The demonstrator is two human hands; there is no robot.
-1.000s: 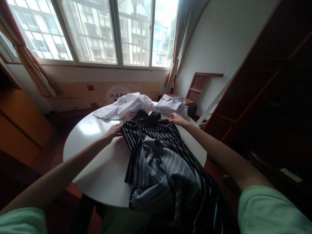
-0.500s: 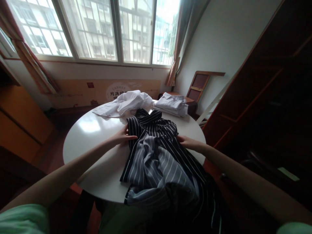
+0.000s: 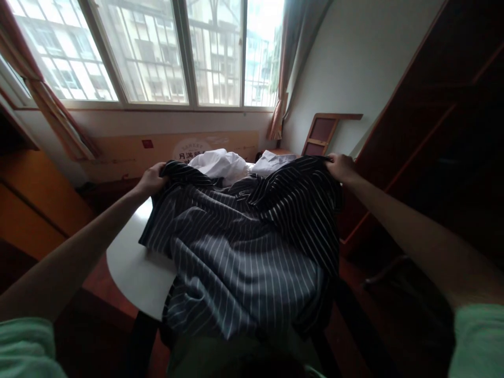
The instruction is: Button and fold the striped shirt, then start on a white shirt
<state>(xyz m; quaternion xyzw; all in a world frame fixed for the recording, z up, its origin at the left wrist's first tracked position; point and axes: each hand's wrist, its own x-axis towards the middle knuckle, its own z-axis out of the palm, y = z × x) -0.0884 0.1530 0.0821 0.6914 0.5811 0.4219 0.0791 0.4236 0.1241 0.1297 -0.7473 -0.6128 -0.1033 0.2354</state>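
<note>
A black shirt with white stripes point(image 3: 244, 252) is spread wide between my two hands, its greyer inner side facing up along the front. My left hand point(image 3: 153, 179) grips its upper left part, fingers closed round the cloth. At the upper right, my right hand point(image 3: 340, 167) pinches the opposite part of the shirt. Both hands hold the cloth raised above the table, and the lower part hangs toward me over the near edge. Behind the shirt lies a crumpled white garment point(image 3: 220, 163), partly hidden.
The round white table point(image 3: 132, 262) shows at the left. A folded white stack of cloth point(image 3: 271, 161) lies at its far right. A wooden chair point(image 3: 321, 131) stands behind, a dark red wooden panel point(image 3: 397, 142) at the right, an orange cabinet point(image 3: 39, 210) at the left.
My hands have moved apart, upward and outward, each gripping the shirt. The bunched shirt has opened out wide, covering much of the table and part of the white clothes.
</note>
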